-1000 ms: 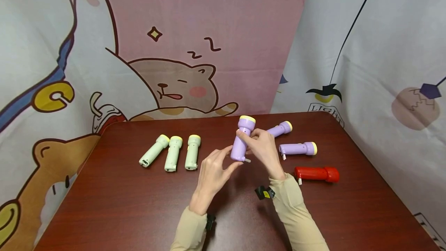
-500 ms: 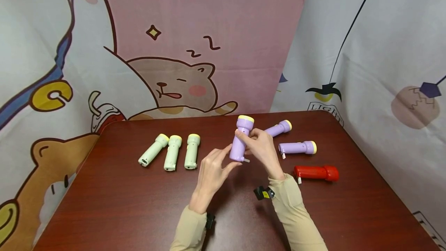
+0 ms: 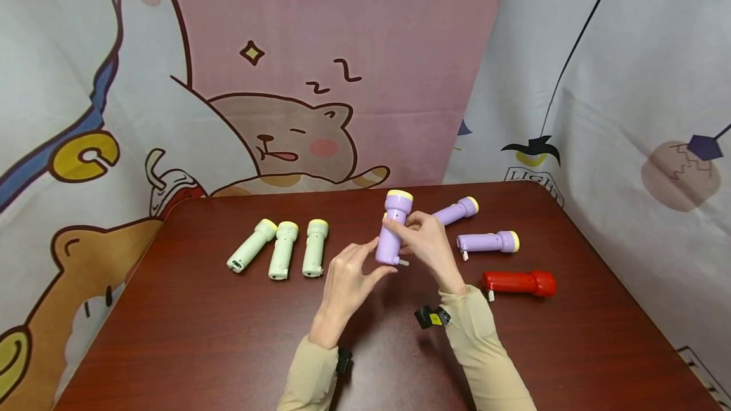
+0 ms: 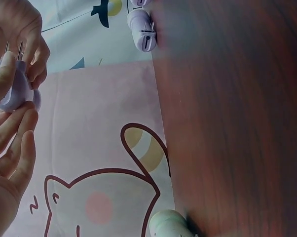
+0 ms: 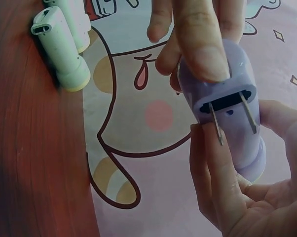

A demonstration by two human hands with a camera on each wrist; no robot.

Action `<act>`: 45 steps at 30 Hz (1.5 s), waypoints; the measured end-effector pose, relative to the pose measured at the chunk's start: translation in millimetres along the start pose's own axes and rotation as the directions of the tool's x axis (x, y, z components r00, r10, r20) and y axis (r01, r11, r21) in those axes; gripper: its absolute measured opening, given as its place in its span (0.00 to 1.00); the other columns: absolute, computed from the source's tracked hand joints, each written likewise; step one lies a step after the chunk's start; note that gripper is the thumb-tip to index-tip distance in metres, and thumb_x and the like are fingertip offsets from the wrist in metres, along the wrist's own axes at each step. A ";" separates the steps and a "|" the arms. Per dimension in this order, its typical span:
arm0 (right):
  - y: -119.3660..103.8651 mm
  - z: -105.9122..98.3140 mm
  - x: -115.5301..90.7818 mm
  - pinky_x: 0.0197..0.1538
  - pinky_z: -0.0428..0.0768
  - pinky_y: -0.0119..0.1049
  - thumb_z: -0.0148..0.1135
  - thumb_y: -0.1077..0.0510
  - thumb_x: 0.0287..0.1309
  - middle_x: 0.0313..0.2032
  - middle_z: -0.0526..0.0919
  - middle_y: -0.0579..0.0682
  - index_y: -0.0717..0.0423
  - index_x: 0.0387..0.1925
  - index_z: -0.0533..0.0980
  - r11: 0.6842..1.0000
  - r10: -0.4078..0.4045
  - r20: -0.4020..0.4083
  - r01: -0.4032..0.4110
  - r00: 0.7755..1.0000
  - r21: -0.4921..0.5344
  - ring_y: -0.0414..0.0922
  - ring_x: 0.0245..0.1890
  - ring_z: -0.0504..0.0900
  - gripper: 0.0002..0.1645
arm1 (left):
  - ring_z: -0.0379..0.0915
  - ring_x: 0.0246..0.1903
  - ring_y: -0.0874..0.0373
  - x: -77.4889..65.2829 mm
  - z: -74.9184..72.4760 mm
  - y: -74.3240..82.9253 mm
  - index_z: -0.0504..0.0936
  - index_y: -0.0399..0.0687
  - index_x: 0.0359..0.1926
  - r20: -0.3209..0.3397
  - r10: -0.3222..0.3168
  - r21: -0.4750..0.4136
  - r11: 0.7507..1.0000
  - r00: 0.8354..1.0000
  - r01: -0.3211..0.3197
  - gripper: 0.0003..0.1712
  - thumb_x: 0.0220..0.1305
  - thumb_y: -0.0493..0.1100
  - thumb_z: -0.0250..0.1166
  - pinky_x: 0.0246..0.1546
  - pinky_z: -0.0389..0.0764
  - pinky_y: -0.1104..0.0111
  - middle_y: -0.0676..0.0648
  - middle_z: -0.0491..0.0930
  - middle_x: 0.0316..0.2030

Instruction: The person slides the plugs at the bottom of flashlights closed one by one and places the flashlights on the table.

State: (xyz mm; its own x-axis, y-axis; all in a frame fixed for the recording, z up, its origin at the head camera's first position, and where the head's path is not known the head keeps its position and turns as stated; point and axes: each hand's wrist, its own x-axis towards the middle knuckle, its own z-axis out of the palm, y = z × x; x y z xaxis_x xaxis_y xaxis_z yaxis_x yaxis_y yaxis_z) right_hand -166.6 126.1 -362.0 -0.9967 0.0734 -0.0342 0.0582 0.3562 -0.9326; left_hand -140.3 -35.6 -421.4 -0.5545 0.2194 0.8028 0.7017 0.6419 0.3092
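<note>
Both hands hold a purple flashlight (image 3: 389,243) nearly upright over the table, its pale-yellow lens end up. My right hand (image 3: 429,243) grips its body, thumb across the front. The left hand (image 3: 346,281) holds the lower end between thumb and fingers. In the right wrist view the left thumb (image 5: 205,54) presses on the end, beside two metal plug prongs (image 5: 249,116) that stand out of a dark slot. The left wrist view shows the same purple flashlight (image 4: 21,94) between the fingers of both hands.
Three light-green flashlights (image 3: 283,251) lie on the left of the brown table (image 3: 228,341). To the right lie two more purple flashlights (image 3: 485,243), one partly behind the right hand, and a red flashlight (image 3: 516,283). A cartoon-printed cloth (image 3: 354,18) hangs behind.
The held purple flashlight has shifted slightly left and its top has tipped a little toward the left. Both hands keep their hold; the other flashlights lie as before.
</note>
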 end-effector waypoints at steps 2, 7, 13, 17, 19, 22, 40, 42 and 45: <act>-0.2 0.2 -0.1 0.33 0.85 0.40 0.68 0.42 0.51 0.32 0.82 0.57 0.64 0.35 0.76 1.000 -0.005 0.004 0.005 1.000 0.002 0.42 0.22 0.83 0.27 | 0.80 0.28 0.59 -0.1 0.3 0.4 0.83 0.38 0.46 -0.006 -0.005 0.001 1.000 1.000 0.005 0.33 0.38 0.50 0.79 0.29 0.79 0.71 0.45 0.87 0.32; 0.2 0.1 -0.2 0.32 0.85 0.38 0.68 0.42 0.52 0.33 0.82 0.57 0.64 0.35 0.76 1.000 -0.019 0.006 0.019 1.000 -0.004 0.41 0.22 0.83 0.28 | 0.81 0.28 0.56 0.1 0.4 1.2 0.83 0.37 0.45 -0.008 -0.016 -0.008 1.000 1.000 0.016 0.31 0.39 0.49 0.79 0.30 0.80 0.70 0.45 0.87 0.32; -0.5 0.3 -0.5 0.36 0.85 0.44 0.68 0.42 0.52 0.34 0.83 0.58 0.64 0.37 0.76 0.999 -0.031 0.012 0.032 0.999 -0.018 0.41 0.23 0.83 0.28 | 0.81 0.28 0.57 -0.1 1.0 0.8 0.84 0.37 0.45 -0.018 -0.006 -0.003 1.000 1.000 0.006 0.31 0.38 0.49 0.80 0.31 0.80 0.70 0.45 0.87 0.31; -0.4 0.6 -0.3 0.36 0.85 0.43 0.68 0.41 0.52 0.35 0.84 0.58 0.64 0.37 0.76 0.999 -0.031 0.008 0.032 0.999 -0.036 0.40 0.23 0.83 0.28 | 0.81 0.28 0.57 0.2 0.4 0.7 0.84 0.37 0.44 -0.023 -0.002 -0.002 1.000 1.000 0.002 0.31 0.38 0.49 0.80 0.30 0.80 0.70 0.45 0.87 0.31; -0.4 0.7 -0.2 0.35 0.85 0.42 0.68 0.41 0.51 0.35 0.84 0.58 0.64 0.37 0.76 0.999 -0.031 0.004 0.031 1.000 -0.045 0.40 0.23 0.83 0.29 | 0.81 0.27 0.56 0.3 0.3 0.4 0.84 0.37 0.44 -0.023 -0.003 -0.004 1.000 1.000 0.003 0.31 0.38 0.49 0.80 0.30 0.80 0.70 0.45 0.87 0.31; -1.2 0.8 -0.8 0.32 0.84 0.37 0.68 0.40 0.51 0.34 0.84 0.57 0.63 0.36 0.76 0.997 -0.031 -0.005 0.030 1.000 -0.064 0.44 0.24 0.84 0.28 | 0.81 0.27 0.57 0.4 0.5 -0.1 0.84 0.37 0.44 -0.025 -0.002 -0.004 1.000 1.000 0.002 0.30 0.39 0.48 0.80 0.29 0.80 0.70 0.46 0.87 0.30; -2.5 3.8 -5.2 0.25 0.76 0.31 0.68 0.38 0.48 0.24 0.85 0.52 0.59 0.31 0.77 0.976 -0.069 -0.073 0.052 0.995 -0.213 0.50 0.24 0.85 0.27 | 0.79 0.23 0.60 -1.6 2.4 -2.5 0.86 0.39 0.40 -0.052 0.025 0.024 0.999 0.998 -0.024 0.28 0.37 0.50 0.80 0.25 0.78 0.72 0.48 0.86 0.25; -2.7 3.9 -5.7 0.26 0.75 0.31 0.68 0.38 0.48 0.23 0.86 0.51 0.59 0.32 0.76 0.975 -0.069 -0.071 0.053 0.995 -0.215 0.51 0.25 0.85 0.27 | 0.79 0.23 0.60 -1.7 2.5 -2.8 0.86 0.39 0.39 -0.050 0.022 0.021 1.000 0.998 -0.021 0.27 0.37 0.50 0.80 0.25 0.78 0.72 0.48 0.86 0.25; -2.5 4.0 -5.6 0.26 0.75 0.31 0.68 0.39 0.48 0.22 0.86 0.51 0.59 0.32 0.76 0.974 -0.074 -0.071 0.057 0.995 -0.221 0.51 0.25 0.85 0.27 | 0.79 0.23 0.61 -2.2 2.5 -3.5 0.86 0.39 0.39 -0.045 0.018 0.012 1.000 0.999 -0.018 0.27 0.38 0.49 0.80 0.24 0.78 0.72 0.48 0.86 0.25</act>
State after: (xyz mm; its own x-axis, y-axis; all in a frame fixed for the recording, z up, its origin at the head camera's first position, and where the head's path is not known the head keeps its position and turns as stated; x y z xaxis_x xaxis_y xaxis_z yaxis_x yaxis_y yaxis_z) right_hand -161.3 121.1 -360.9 -0.9918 0.1127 0.0604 0.0126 0.5565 -0.8307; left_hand -142.6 -36.5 -425.4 -0.5209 0.1976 0.8304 0.7057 0.6470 0.2887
